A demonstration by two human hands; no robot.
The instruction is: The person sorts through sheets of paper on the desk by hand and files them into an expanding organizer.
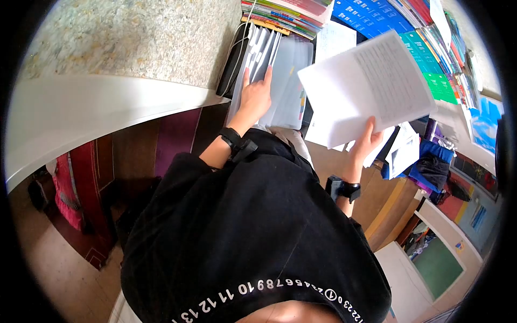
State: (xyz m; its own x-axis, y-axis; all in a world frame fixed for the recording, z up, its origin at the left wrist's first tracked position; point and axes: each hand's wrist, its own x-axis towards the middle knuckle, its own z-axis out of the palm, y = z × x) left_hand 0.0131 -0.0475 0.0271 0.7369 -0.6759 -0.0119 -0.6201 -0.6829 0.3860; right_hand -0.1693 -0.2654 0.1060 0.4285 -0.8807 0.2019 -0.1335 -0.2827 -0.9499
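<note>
An expanding file with translucent dividers and white tabs (286,81) stands open near the top centre. My left hand (256,97) is at its left part, with thumb and index finger stretched apart against the dividers. In my right hand (368,141) is a sheaf of white paper (344,86), gripped at its lower edge; its right page carries faint lines of print. The paper is held to the right of the file, above other white sheets (336,40).
Stacked books (285,16) lie behind the file. Blue booklets (371,19) and green ones (423,54) are at the upper right. A granite-like surface (134,43) with a white edge spans the upper left. Dark clothes (432,169) hang at the right.
</note>
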